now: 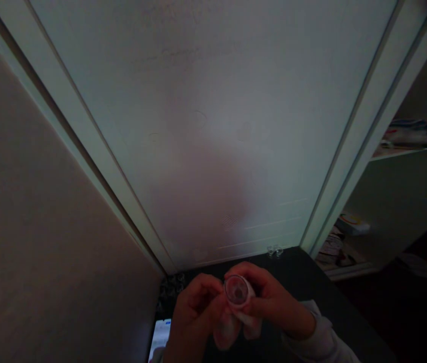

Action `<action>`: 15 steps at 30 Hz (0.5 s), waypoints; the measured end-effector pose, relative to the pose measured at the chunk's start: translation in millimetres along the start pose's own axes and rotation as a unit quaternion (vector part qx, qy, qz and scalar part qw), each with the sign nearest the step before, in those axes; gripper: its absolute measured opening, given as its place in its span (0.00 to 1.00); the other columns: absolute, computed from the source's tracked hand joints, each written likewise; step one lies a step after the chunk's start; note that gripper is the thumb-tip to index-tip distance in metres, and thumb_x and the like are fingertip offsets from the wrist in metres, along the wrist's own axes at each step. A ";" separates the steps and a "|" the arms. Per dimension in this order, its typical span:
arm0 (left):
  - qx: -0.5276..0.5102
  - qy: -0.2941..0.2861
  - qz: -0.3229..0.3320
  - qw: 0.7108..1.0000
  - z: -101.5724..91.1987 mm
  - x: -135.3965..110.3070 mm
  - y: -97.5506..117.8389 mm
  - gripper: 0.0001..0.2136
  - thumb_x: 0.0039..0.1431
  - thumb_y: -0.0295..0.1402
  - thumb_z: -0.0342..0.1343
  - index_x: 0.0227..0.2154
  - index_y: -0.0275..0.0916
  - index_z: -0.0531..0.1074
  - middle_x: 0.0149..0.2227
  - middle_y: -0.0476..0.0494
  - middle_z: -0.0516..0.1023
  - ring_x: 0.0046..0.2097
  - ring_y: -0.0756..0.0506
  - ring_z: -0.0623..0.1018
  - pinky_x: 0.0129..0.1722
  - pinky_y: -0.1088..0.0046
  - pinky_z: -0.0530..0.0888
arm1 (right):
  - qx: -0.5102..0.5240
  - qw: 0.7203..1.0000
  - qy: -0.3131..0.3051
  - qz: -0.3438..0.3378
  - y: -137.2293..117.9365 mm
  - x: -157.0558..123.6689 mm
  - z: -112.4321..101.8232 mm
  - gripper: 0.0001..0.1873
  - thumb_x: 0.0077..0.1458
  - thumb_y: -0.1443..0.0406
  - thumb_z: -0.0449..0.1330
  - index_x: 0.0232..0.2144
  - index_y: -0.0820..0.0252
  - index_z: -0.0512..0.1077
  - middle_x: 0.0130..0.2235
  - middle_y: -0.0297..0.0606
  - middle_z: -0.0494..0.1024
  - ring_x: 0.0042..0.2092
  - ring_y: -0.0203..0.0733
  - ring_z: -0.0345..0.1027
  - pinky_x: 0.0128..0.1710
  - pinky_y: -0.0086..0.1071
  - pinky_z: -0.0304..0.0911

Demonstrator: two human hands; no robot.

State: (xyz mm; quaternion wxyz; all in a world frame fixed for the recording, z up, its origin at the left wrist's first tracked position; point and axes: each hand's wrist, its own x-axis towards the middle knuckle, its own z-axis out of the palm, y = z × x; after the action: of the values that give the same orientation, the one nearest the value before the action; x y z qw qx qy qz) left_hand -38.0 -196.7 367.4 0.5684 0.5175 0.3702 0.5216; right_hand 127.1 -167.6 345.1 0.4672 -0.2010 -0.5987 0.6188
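Note:
A small clear glass cup [237, 292] is held over the dark tabletop, its round mouth turned up toward me. My right hand [273, 300] is closed around it from the right, thumb in front and fingers behind. A pale, crumpled tissue or cloth [227, 331] hangs below the cup and wraps part of its side. My left hand [197, 307] is closed at the cup's left side, pinching the pale material. Dim light hides the exact fingertip contact.
Several small clear glasses [171, 286] stand at the table's back left corner, and more clear glassware [274, 251] is at the back edge. A lit phone [160, 337] lies left. A white panel [213, 151] rises behind the dark table [307, 277]; shelves [413, 151] hold items at right.

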 end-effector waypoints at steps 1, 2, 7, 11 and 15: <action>0.004 0.004 0.004 1.000 -0.2 -0.2 -0.4 0.06 0.50 0.35 0.62 0.26 0.39 0.73 0.22 0.51 0.73 0.24 0.54 0.70 0.24 0.82 0.67 | -0.002 1.000 0.001 0.000 0.4 0.1 -0.4 0.17 0.44 0.60 0.66 0.39 0.55 0.72 0.34 0.33 0.71 0.32 0.34 0.64 0.32 0.27 0.61; 0.006 0.007 0.009 1.000 -0.2 -0.4 -0.5 0.05 0.50 0.35 0.62 0.27 0.39 0.74 0.21 0.52 0.72 0.23 0.54 0.70 0.24 0.83 0.67 | -0.004 1.000 0.001 0.000 0.7 0.3 -0.7 0.17 0.44 0.61 0.66 0.38 0.55 0.72 0.34 0.33 0.71 0.32 0.34 0.63 0.32 0.27 0.60; -0.029 0.020 0.012 0.999 5.4 -1.4 2.0 0.17 0.38 0.39 0.68 0.34 0.42 0.76 0.21 0.54 0.69 0.21 0.54 0.68 0.20 0.82 0.65 | -0.008 1.000 -0.005 -0.013 0.8 3.0 0.3 0.17 0.41 0.60 0.68 0.36 0.57 0.73 0.32 0.32 0.71 0.30 0.34 0.62 0.29 0.27 0.60; -0.044 0.071 -0.005 0.997 11.5 -0.6 4.7 0.15 0.39 0.39 0.68 0.32 0.42 0.75 0.20 0.55 0.69 0.19 0.55 0.67 0.18 0.82 0.64 | -0.026 0.999 0.009 -0.023 2.0 4.3 1.2 0.18 0.41 0.60 0.68 0.37 0.57 0.73 0.33 0.32 0.71 0.28 0.33 0.61 0.28 0.26 0.60; -0.025 0.035 -0.028 0.999 6.7 3.0 2.9 0.12 0.42 0.38 0.66 0.29 0.39 0.75 0.18 0.54 0.70 0.19 0.54 0.68 0.20 0.82 0.66 | -0.072 0.997 0.015 -0.031 1.0 3.8 -1.0 0.16 0.43 0.61 0.67 0.37 0.57 0.72 0.33 0.33 0.72 0.30 0.34 0.63 0.29 0.26 0.60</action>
State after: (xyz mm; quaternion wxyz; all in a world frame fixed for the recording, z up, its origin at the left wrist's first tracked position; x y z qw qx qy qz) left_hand -31.6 -195.4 371.9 0.5821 0.4746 0.3909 0.5321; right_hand 125.8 -163.8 345.2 0.4797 -0.2246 -0.6403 0.5563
